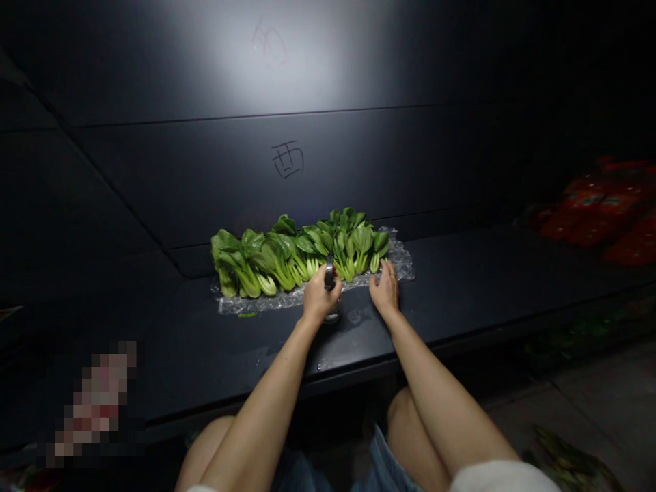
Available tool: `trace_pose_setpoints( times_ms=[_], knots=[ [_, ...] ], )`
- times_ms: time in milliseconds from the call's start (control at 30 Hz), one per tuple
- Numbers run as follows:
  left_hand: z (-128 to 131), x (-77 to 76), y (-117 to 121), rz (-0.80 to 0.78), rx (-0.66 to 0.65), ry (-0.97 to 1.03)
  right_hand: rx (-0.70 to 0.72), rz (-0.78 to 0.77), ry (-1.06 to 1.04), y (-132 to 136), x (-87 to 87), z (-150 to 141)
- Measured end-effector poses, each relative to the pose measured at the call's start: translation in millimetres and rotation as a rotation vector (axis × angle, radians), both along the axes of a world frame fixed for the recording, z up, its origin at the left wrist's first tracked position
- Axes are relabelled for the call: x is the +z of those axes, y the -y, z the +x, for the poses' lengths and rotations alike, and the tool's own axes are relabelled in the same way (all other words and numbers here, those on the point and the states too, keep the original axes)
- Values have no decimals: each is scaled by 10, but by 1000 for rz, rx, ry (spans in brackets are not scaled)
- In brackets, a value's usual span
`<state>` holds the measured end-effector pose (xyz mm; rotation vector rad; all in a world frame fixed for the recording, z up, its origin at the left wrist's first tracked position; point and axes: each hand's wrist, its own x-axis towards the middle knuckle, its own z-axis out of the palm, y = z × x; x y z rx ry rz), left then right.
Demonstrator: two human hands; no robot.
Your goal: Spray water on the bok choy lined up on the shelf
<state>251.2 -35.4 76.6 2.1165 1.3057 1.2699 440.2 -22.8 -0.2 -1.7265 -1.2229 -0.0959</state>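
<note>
A row of green bok choy [297, 256] lies on a sheet of clear bubble wrap [256, 301], with leaves to the back and pale stems toward me. My left hand [320, 295] is shut around a dark handheld tape dispenser [329, 272], which stands upright with a clear roll [333, 314] showing below my hand. My right hand [384, 287] rests flat, fingers apart, on the near edge of the wrap beside the stems. It holds nothing.
The vegetables lie on a dark table [451, 301] with a dark panelled wall behind it, marked with a handwritten character [287, 160]. Red packages [599, 215] lie at the far right. A pixelated patch [92, 403] covers the lower left. Green leaves [568, 461] lie at lower right.
</note>
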Motion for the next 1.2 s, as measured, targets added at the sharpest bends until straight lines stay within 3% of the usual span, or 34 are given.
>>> trace_pose_setpoints(
  times_ms=[567,1200],
  knots=[
    [-60,-72,-18,-34,-38,118,-6,3,9,1,13,3],
    [-52,-21,-78,-49,-22,40,-13,16,11,26,63,-64]
  ],
)
